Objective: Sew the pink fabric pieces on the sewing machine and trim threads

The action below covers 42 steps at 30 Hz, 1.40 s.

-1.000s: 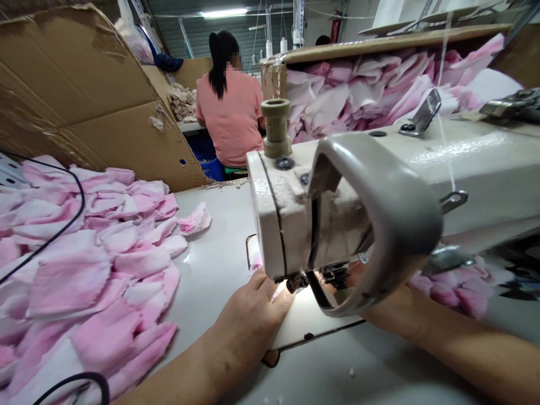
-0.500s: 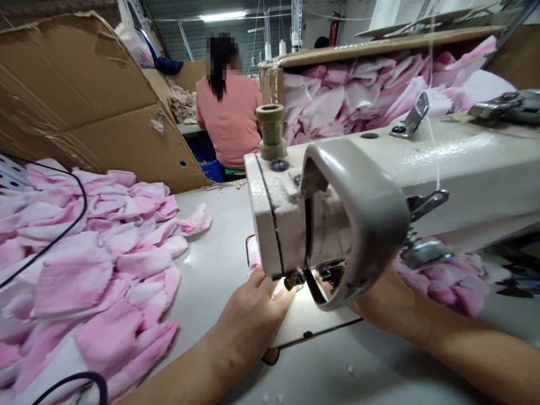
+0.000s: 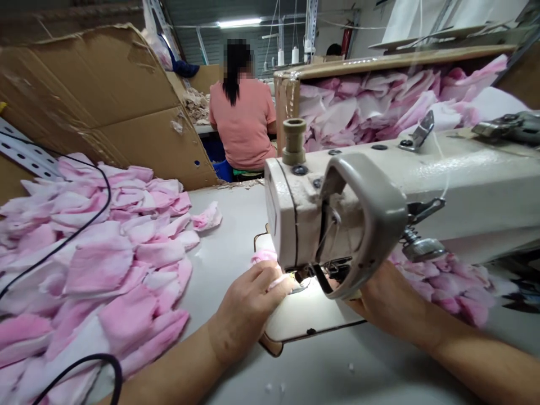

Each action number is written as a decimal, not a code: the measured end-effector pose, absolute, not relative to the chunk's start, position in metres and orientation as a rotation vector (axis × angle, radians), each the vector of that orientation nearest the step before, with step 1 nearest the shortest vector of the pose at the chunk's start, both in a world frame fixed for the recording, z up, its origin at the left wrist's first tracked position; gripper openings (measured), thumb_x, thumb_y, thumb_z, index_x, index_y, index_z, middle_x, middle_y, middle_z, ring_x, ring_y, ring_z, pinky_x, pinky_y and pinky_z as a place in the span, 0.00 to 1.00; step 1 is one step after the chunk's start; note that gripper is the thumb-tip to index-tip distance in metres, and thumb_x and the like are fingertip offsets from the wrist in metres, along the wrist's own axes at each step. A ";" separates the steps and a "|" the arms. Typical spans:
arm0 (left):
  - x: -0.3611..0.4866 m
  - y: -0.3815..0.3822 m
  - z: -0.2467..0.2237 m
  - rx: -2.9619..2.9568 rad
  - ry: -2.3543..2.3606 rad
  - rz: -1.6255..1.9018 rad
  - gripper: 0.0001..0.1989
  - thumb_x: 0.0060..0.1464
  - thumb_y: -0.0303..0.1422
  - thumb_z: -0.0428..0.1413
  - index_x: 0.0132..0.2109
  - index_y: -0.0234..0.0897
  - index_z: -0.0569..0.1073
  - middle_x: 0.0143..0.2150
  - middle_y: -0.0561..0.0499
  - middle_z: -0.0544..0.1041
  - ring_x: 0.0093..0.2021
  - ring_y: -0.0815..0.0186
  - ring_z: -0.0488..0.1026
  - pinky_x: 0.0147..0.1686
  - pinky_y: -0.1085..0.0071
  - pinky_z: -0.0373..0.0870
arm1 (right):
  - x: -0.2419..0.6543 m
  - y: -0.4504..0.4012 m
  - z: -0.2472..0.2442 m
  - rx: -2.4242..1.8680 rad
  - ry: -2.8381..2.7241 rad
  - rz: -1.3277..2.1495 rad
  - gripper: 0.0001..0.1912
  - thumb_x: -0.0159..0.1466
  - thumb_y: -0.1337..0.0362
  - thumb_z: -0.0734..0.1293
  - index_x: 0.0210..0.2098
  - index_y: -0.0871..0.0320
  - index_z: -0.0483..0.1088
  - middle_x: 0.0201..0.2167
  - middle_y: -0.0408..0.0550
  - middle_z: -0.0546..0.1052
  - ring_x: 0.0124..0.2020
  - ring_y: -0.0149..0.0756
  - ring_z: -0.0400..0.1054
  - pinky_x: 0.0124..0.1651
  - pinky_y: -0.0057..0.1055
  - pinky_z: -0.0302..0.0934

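Observation:
A white sewing machine (image 3: 282,216) stands over its lit metal bed plate (image 3: 314,312). My left hand (image 3: 255,295) is closed on a small pink and white fabric piece (image 3: 265,256), just left of the presser foot. Part of that cloth shows beyond the knuckles. My right hand (image 3: 382,295) lies on the far side of the needle area, behind the machine's grey guard (image 3: 379,208). Its fingertips are mostly hidden there, so what they hold or touch does not show.
Pink and white fabric pieces (image 3: 99,264) are heaped on the left, crossed by a black cable (image 3: 95,214). More pink cloth (image 3: 451,287) lies right of the machine. A cardboard box (image 3: 288,104) of similar fabric stands behind. A co-worker (image 3: 242,121) sits farther back.
The whole view has shifted, so everything sits a little farther right. My left hand has drawn slightly away from the presser foot, and more of the pink cloth shows.

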<state>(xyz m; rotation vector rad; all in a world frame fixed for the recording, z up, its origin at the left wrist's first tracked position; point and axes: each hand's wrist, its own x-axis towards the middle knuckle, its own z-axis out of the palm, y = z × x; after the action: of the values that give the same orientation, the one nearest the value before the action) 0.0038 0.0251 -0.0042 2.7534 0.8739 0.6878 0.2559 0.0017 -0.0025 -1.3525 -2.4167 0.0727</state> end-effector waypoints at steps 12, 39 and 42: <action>-0.007 0.041 0.001 1.367 1.300 1.402 0.06 0.52 0.33 0.55 0.38 0.39 0.69 0.32 0.55 0.70 0.31 0.67 0.69 0.35 0.72 0.65 | 0.251 -0.008 -0.020 -1.237 -2.393 0.129 0.13 0.62 0.67 0.60 0.22 0.57 0.64 0.22 0.45 0.71 0.24 0.35 0.67 0.30 0.31 0.56; -0.012 0.047 -0.025 1.392 1.372 1.517 0.25 0.57 0.43 0.53 0.59 0.40 0.61 0.66 0.40 0.56 0.68 0.55 0.52 0.63 0.55 0.55 | 0.232 -0.013 -0.025 -0.950 -2.503 0.068 0.07 0.67 0.68 0.59 0.41 0.57 0.68 0.29 0.46 0.74 0.29 0.36 0.71 0.29 0.29 0.60; -0.011 0.049 -0.027 1.507 1.474 1.476 0.22 0.56 0.38 0.54 0.56 0.36 0.66 0.68 0.38 0.53 0.68 0.53 0.52 0.61 0.55 0.58 | 0.232 -0.013 -0.027 -0.964 -2.523 0.074 0.07 0.67 0.67 0.58 0.41 0.58 0.68 0.29 0.47 0.74 0.29 0.36 0.71 0.30 0.29 0.60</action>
<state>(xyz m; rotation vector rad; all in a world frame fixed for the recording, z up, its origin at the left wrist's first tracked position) -0.0107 0.0486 -0.0270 1.5066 1.4738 1.4759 0.2319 -0.0135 -0.0274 -0.9642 -2.5234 0.0738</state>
